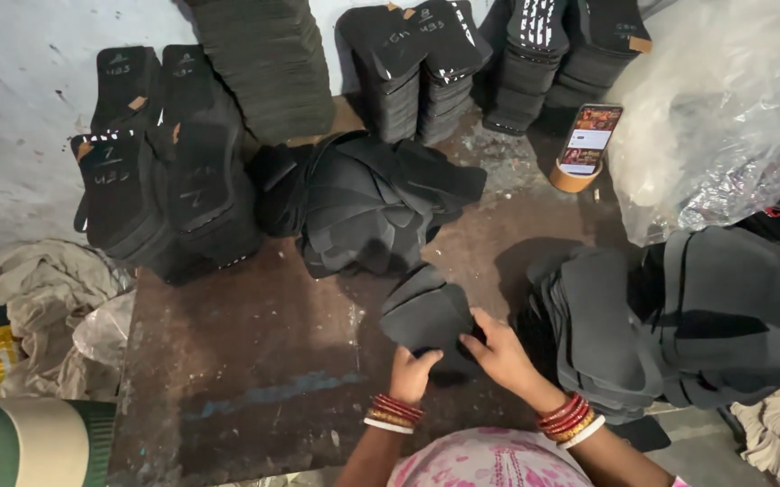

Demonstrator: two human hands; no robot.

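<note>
Head view shows your dark, scuffed desk [255,361] set against a pale wall [20,99]. Along that wall stand tall stacks of black sole pieces [273,63], some with pale marks chalked on them. At your right sits a big heap of dark grey insole cutouts [679,316], with a crumpled clear plastic bag [715,117] above it. A looser black pile [363,203] lies at the middle of the desk, just beyond your hands. Beige rags [43,302] are bunched off the left edge. A phone [590,135] with a lit screen leans on a roll of tape [573,177] near the back.

Your small bundle of dark cutouts [426,316] is low on the desk, between the middle pile and your body. Your right hand [503,352] has its grip closed on the bundle's right edge, and your left hand [411,372] pinches its lower edge from beneath. Red and gold bangles [570,417] ring both wrists.
</note>
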